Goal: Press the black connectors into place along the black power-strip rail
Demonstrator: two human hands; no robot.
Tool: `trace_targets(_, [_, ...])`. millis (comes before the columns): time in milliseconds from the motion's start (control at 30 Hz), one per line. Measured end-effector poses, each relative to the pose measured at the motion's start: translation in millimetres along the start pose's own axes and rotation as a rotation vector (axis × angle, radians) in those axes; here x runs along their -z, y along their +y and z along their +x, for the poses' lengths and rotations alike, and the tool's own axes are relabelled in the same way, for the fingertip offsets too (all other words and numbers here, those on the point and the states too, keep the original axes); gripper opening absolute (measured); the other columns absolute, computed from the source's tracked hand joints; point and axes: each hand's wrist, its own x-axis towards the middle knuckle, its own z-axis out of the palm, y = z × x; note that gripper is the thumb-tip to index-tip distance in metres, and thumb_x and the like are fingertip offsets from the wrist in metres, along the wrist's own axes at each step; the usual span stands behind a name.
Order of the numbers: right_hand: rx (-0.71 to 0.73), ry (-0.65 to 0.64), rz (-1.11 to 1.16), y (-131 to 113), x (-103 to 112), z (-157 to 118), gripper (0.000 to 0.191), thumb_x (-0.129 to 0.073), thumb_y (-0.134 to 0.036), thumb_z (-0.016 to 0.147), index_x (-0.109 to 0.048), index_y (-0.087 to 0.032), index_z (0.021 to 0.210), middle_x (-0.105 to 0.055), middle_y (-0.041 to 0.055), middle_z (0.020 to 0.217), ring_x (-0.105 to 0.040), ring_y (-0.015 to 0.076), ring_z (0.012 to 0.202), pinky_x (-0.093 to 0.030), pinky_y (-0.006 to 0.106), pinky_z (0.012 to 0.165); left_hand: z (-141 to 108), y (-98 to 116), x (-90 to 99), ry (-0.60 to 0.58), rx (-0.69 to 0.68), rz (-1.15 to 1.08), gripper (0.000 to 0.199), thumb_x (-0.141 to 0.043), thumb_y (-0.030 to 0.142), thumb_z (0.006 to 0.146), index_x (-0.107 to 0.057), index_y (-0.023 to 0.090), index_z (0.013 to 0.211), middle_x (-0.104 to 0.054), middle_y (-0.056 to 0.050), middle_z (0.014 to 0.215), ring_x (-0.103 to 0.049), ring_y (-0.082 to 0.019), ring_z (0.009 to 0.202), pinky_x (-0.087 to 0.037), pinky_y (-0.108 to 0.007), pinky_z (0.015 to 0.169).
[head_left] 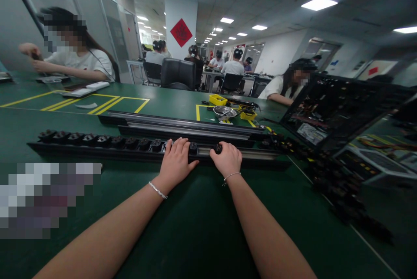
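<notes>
A long black channel strip [107, 152] lies crosswise on the green table in front of me. Several round black socket-like modules [130, 142] sit in a row along its left part. My left hand [175, 157] rests on the strip with fingers stretched out and thumb apart, just left of a single black module [193, 148]. To the right of that, my right hand [228, 158] pinches a small round black socket-like module [218, 149] at the bare part of the channel. Its fingertips are partly hidden behind the piece.
Behind lie more long black strips [182, 130], a metal bowl [224, 113] and a yellow tray [217, 100]. On the right are a pile of dark parts [339, 188] and an open black case [325, 114]. Co-workers sit at left and right.
</notes>
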Motion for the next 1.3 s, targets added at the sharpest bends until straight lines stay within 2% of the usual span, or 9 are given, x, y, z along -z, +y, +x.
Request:
trace_targets(300, [0.032,0.050,0.048,2.7,-2.3,-2.2,0.038,-0.051,-0.034,0.076,-0.059,-0.019,0.110,-0.064,0.0082,0.108,-0.050,0.0236,0.111,-0.029,0.038,0.096,-1.3,-1.3,-2.6,0.020,-0.012,0.005,0.061,-0.059,0.044,0.077,-0.045,0.012,0.126,-0.050,-0.016,0.133,-0.039,-0.030,0.129,-0.017,-0.049,0.112])
trace_targets(500, [0.056,0.103,0.072,4.2,-5.2,-5.0,0.036,-0.051,-0.033,0.078,-0.059,-0.020,0.111,-0.064,0.0081,0.109,-0.049,0.0239,0.111,-0.027,0.038,0.096,-1.8,-0.5,-3.2,0.025,-0.006,0.026,0.068,-0.058,0.042,0.078,-0.035,0.014,0.136,-0.047,-0.014,0.136,-0.037,-0.029,0.130,-0.016,-0.050,0.113])
trace_targets(633, [0.062,0.113,0.070,5.0,-6.2,-5.9,0.036,-0.051,-0.033,0.079,-0.059,-0.020,0.111,-0.064,0.0082,0.109,-0.049,0.0231,0.112,-0.027,0.038,0.097,-1.7,-0.5,-2.4,0.022,-0.013,0.022,0.063,-0.057,0.041,0.079,-0.039,0.018,0.134,-0.046,-0.014,0.136,-0.036,-0.029,0.131,-0.017,-0.051,0.112])
trace_targets(1300, [0.071,0.132,0.099,5.6,-8.0,-7.6,0.028,-0.052,-0.032,0.079,-0.061,-0.020,0.103,-0.065,0.0070,0.109,-0.047,0.0237,0.115,-0.025,0.038,0.098,-2.5,0.5,-5.0,0.022,-0.032,0.087,0.063,-0.054,0.043,0.081,-0.038,0.016,0.136,-0.043,-0.013,0.140,-0.030,-0.030,0.135,-0.015,-0.052,0.112])
